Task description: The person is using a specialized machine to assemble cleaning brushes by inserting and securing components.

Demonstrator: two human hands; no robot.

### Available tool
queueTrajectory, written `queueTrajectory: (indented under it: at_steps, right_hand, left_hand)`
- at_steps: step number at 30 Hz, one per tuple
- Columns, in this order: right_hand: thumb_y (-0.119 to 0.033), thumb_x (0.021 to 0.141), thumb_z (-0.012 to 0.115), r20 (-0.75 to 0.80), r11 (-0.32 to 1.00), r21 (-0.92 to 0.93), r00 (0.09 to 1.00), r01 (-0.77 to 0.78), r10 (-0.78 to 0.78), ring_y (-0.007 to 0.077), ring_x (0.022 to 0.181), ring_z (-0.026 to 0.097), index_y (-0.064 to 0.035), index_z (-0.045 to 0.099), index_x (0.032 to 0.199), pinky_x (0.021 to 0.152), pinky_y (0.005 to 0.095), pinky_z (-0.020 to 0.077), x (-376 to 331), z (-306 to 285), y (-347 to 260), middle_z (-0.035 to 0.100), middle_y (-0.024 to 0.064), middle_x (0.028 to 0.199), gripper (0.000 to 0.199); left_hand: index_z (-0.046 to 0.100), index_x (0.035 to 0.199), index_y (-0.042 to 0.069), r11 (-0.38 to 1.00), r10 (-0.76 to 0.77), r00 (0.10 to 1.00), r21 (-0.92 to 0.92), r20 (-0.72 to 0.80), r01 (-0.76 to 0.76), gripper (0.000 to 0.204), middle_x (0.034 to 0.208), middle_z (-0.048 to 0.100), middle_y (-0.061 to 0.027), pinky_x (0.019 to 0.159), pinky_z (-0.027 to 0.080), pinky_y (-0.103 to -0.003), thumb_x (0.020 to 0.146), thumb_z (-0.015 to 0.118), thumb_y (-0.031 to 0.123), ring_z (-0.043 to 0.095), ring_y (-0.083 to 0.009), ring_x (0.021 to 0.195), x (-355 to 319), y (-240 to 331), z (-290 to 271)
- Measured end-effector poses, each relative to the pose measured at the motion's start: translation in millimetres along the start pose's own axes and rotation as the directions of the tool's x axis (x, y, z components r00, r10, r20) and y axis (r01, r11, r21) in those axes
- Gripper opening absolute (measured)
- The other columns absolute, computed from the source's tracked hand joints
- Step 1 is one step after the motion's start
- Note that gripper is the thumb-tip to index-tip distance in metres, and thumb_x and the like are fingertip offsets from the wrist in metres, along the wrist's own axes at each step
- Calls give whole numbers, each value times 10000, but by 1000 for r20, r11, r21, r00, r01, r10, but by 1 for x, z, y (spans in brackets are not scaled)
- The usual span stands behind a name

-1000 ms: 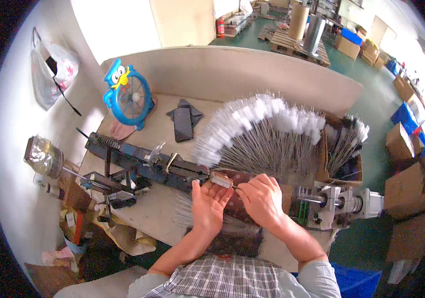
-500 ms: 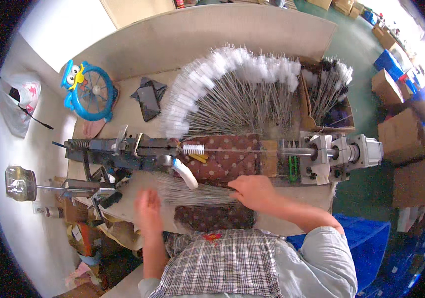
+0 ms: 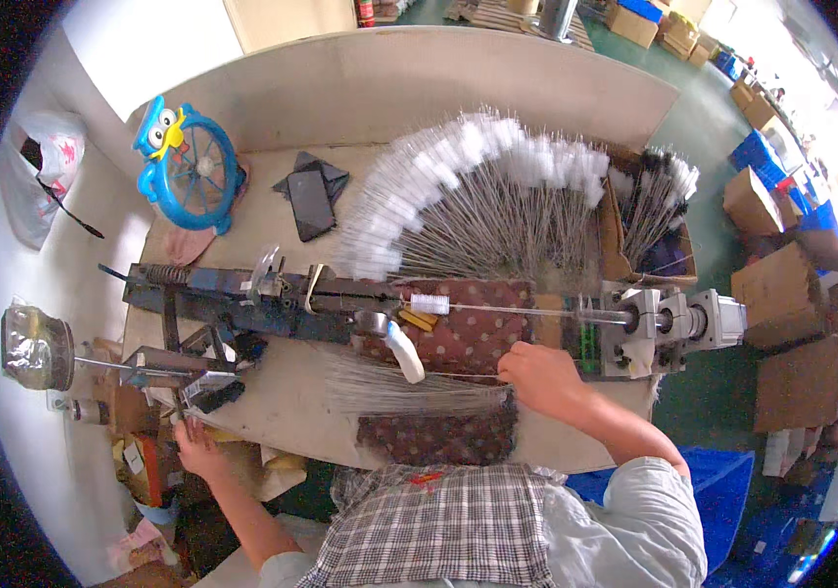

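Steel wires (image 3: 409,392) lie in a loose flat bundle near the front edge of the bench (image 3: 282,392), their ends resting on a dark red patterned cloth (image 3: 438,436) that hangs over that edge. The right hand (image 3: 541,377) sits at the right end of this bundle, fingers curled down onto the wire tips; it seems to pinch a few of them, though the grip itself is hidden under the knuckles. The left hand (image 3: 198,449) is down at the bench's front left corner, below a small metal stand (image 3: 169,367), fingers spread and released, grasping nothing that can be made out.

Across the middle of the bench runs a long dark twisting machine (image 3: 272,294), with a grey motor block (image 3: 673,323) at the right edge. One white-tipped brush (image 3: 433,304) is stretched along its axis above a second patterned cloth (image 3: 478,328). Behind it, finished white-tipped brushes (image 3: 478,196) fan out toward the back edge. A cardboard box (image 3: 654,220) of brushes stands at the back right corner. A blue toy fan (image 3: 189,167) and a black phone (image 3: 311,204) lie near the back left.
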State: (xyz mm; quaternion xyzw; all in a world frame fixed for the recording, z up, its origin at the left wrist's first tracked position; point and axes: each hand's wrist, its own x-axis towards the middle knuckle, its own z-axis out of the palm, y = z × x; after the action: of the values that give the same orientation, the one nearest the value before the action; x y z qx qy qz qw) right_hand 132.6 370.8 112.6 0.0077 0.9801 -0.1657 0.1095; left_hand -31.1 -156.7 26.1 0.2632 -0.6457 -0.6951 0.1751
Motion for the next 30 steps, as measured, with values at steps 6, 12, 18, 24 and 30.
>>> queueTrajectory:
  at_steps: [6, 12, 18, 24, 30]
  right_hand:
    - [-163, 846, 526, -93, 994, 91, 993, -60, 68, 317, 803, 610, -70, 542, 883, 627, 440, 496, -4, -3, 4, 579, 111, 842, 102]
    - [-203, 832, 532, -53, 998, 63, 998, -29, 32, 295, 807, 594, -102, 595, 888, 655, 424, 480, -6, 7, 16, 596, 79, 850, 131]
    - [-150, 783, 551, -81, 997, 51, 995, 56, -52, 286, 797, 612, -90, 593, 832, 630, 427, 505, 2, 0, 20, 581, 91, 820, 88]
    - [-144, 780, 569, -149, 997, 55, 987, 59, -51, 280, 759, 591, -106, 604, 846, 608, 408, 476, -2, 4, 19, 575, 65, 785, 83]
    - [-120, 778, 554, -192, 999, 41, 981, -18, 25, 283, 773, 595, -106, 603, 859, 627, 394, 480, 3, 0, 9, 581, 69, 798, 95]
  left_hand:
    - [508, 1132, 50, 926, -258, 964, -268, 61, 264, 352, 1049, 581, -45, 624, 417, -228, 874, 546, 287, 562, -153, 914, -79, -9, 65]
    - [502, 1110, 50, 877, -421, 727, 38, 542, 480, 263, 995, 577, -80, 828, 444, -308, 910, 449, 212, 562, -182, 927, -199, 1, 174]
    - [522, 951, 82, 807, -534, 498, 235, 684, 542, 211, 802, 526, -27, 725, 433, -319, 883, 544, 281, 515, -145, 719, -285, 56, 260]
    - [563, 896, 58, 189, -389, 1, 78, 921, 979, 438, 573, 473, 9, 478, 417, -285, 918, 423, 472, 468, -104, 488, -229, 131, 225]
    - [584, 906, 10, 692, -475, 55, 335, 878, 639, 396, 674, 577, -63, 556, 462, -300, 952, 408, 362, 495, -134, 507, -253, 92, 205]
